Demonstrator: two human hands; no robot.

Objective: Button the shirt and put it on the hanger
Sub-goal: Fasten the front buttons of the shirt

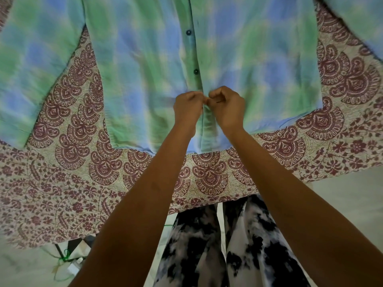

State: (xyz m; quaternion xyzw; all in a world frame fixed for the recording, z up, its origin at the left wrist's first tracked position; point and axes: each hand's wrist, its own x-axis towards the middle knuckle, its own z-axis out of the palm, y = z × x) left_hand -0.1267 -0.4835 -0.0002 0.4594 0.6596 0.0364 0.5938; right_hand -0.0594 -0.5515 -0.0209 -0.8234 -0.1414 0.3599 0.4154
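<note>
Green/blue tie-dye shirt [145, 59]: thin, crinkled, flat, front up, hem twd person. L hand [187, 105] + R hand [228, 106] meet at placket near hem, fingers curled, pinching its edges; button in pinch: can't tell. 2 dark round buttons [195, 71] at 12 o'clock of hands. Under shirt: maroon paisley-print cloth [83, 162]. At 6 o'clock: black/white mottled trousers [196, 245].

I am looking down on a bench [51, 199] that is wearing a cream cloth [342, 79] printed with maroon paisley fans and small flowers, its edge running across in front of me. A green and blue tie-dye shirt [134, 69] is lying flat and face up directly on the cloth, hem nearest me, sleeves spreading left and right. Pale floor [348, 204] is showing beyond the near edge.
</note>
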